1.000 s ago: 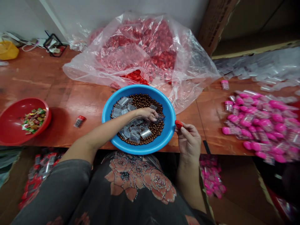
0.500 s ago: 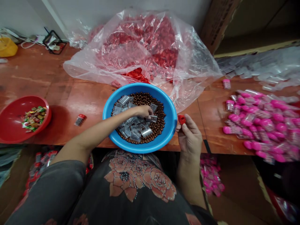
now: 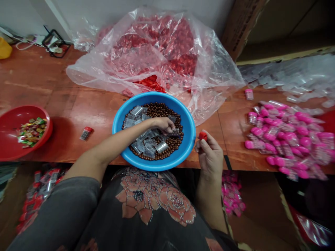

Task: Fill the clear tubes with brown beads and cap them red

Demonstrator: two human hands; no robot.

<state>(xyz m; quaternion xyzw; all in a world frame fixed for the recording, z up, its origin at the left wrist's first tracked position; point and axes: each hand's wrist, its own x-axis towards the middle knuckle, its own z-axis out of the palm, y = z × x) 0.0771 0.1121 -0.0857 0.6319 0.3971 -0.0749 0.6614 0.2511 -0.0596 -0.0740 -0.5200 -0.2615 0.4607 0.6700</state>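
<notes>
My left hand [image 3: 164, 124] reaches into a blue basin [image 3: 187, 148], its fingers closed on a small clear plastic container [image 3: 175, 132]. Brown balls show in or through that container. Around it lie many shiny brown balls [image 3: 157, 109] and, mostly on the left side, loose clear containers [image 3: 150, 143]. Just right of the basin's rim, my right hand [image 3: 211, 155] pinches a red cap [image 3: 203, 136] between thumb and fingers. Left of the basin, a red-capped container [image 3: 86, 133] with dark contents lies on the table.
Behind the basin sprawls a clear plastic bag [image 3: 86, 75] of red pieces. A red bowl [image 3: 10, 139] holds wrapped sweets [image 3: 32, 132]. Pink-capped containers [image 3: 290, 139] are heaped at right, clear empties [image 3: 295, 80] behind them. Boxes of containers stand below the table edge.
My left hand has shifted slightly right among the balls, and the container in it now looks dark with balls. My right hand has turned the red cap, its opening no longer facing me.
</notes>
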